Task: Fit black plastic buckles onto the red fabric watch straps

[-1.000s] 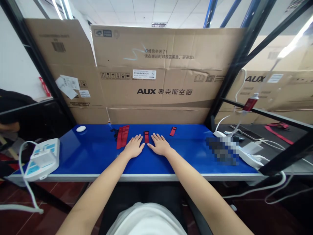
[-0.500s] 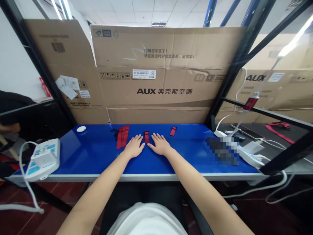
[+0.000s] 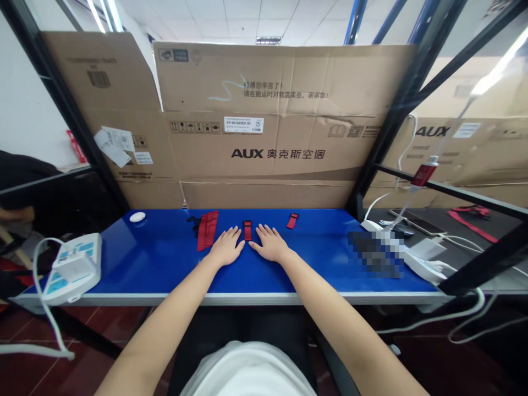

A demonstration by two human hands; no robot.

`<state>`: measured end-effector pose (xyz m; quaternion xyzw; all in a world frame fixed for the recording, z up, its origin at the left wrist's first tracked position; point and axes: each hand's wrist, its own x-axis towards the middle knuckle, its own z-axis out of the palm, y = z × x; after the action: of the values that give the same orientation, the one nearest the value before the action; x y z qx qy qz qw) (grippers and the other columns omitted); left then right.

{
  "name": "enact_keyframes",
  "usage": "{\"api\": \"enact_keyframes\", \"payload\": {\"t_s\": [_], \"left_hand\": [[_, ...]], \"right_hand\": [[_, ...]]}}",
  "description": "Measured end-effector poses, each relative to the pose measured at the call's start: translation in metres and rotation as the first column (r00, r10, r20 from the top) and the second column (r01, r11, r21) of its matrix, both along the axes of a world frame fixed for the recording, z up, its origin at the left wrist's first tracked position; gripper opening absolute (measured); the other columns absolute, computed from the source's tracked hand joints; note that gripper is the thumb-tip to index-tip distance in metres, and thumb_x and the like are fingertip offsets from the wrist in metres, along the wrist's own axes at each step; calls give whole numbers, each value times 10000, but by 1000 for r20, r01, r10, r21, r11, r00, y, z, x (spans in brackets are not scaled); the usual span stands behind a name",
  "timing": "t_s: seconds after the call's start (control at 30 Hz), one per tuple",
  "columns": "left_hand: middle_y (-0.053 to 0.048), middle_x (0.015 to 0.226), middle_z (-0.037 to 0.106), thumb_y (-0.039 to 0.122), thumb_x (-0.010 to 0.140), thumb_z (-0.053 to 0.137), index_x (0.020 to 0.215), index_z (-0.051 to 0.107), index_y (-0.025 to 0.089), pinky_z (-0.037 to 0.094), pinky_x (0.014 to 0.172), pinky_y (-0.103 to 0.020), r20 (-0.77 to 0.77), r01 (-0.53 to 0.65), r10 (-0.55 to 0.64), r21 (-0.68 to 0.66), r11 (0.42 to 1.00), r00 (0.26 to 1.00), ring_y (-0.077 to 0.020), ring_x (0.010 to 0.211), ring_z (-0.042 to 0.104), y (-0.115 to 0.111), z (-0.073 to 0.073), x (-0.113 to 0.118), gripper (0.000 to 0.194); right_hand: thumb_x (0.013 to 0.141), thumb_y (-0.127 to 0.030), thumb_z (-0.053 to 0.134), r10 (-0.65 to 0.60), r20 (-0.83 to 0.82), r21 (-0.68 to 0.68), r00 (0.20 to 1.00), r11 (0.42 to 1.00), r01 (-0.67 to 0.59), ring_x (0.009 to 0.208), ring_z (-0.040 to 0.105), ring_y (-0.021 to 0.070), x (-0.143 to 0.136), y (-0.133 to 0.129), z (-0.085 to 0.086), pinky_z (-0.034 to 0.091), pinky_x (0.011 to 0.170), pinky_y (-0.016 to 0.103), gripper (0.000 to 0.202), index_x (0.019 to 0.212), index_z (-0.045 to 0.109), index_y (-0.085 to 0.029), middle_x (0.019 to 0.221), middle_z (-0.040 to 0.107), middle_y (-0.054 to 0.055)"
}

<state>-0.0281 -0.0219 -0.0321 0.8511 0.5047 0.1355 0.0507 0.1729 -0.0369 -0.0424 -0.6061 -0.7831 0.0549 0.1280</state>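
Both palms rest flat on the blue tabletop. My left hand is open with its fingers stretched forward. My right hand lies open too, fingers slightly spread, and holds nothing. Between the hands is a short red strap with a black buckle. Several longer red straps lie left of my left hand, with black buckles bunched at their far side. Another short red strap with a black buckle sits beyond my right hand, to the right.
A cardboard sheet walls off the back. White power strips stand at the left and right, with trailing cables. A round white disc lies at the back left. Black frame posts flank the table. Part of another person shows at far left.
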Motion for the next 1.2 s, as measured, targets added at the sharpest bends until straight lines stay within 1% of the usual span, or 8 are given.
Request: {"api": "enact_keyframes", "payload": {"t_s": [0.5,0.57,0.63,0.7,0.8,0.87,1.03,1.2], "left_hand": [[-126,1569,274,455,964,291,1471,369,106,161,1182,-413,-52,-7,6,-14,1000,999,-262,1459,225,-2,1,1,621],[-140,1573,257,469,957,303,1475,361,97,145,1185,-427,-60,-27,29,21,999,998,-275,1465,202,-4,2,2,641],[-168,1584,207,481,939,345,1484,345,96,91,1184,-481,-52,-125,133,131,983,990,-310,1476,138,-7,2,3,666],[-212,1582,178,473,926,374,1489,324,76,42,1169,-541,-20,-289,303,239,927,953,-353,1476,87,-9,2,3,691],[-286,1530,266,447,927,348,1455,351,-11,32,1155,-576,-8,-480,496,239,844,868,-391,1462,124,-10,2,2,699],[-309,1484,344,446,924,341,1401,425,-44,33,1151,-587,-24,-521,537,210,827,843,-402,1450,167,-9,1,1,689],[-273,1431,450,409,915,367,1299,547,-9,80,1150,-580,-20,-471,489,235,850,872,-388,1406,275,-8,1,-1,595],[-240,1393,503,356,908,414,1277,562,21,225,1115,-549,21,-392,398,215,894,917,-388,1324,386,-9,4,-3,520]], "right_hand": [[906,-687,236,-6,3,-15,1000,1000,6,1484,119,279,-1,-1,1,74,1189,444,846,1522,251,-108,1600,175,112],[909,-679,257,-4,-3,-11,1000,1000,4,1482,124,291,-1,-2,2,83,1186,457,836,1523,249,-111,1597,183,123],[918,-648,297,19,-16,16,1000,1000,-18,1474,147,314,0,-4,4,99,1177,492,782,1528,248,-160,1599,188,109],[943,-570,335,99,-31,65,995,993,-97,1461,195,320,1,-8,6,131,1166,515,669,1524,263,-247,1601,201,66],[966,-437,364,245,-35,135,969,962,-238,1429,281,293,-1,-14,10,189,1155,492,521,1472,373,-315,1571,300,20],[960,-416,387,272,-34,156,962,952,-264,1408,318,288,-5,-15,12,207,1152,483,485,1427,453,-301,1530,385,21],[942,-456,410,111,-51,123,992,987,-104,1422,295,301,-4,-7,10,150,1170,513,521,1407,487,-232,1510,415,50],[924,-379,427,-176,-48,54,983,982,178,1434,264,322,28,7,11,144,1161,543,504,1376,515,-175,1507,414,91]]}}
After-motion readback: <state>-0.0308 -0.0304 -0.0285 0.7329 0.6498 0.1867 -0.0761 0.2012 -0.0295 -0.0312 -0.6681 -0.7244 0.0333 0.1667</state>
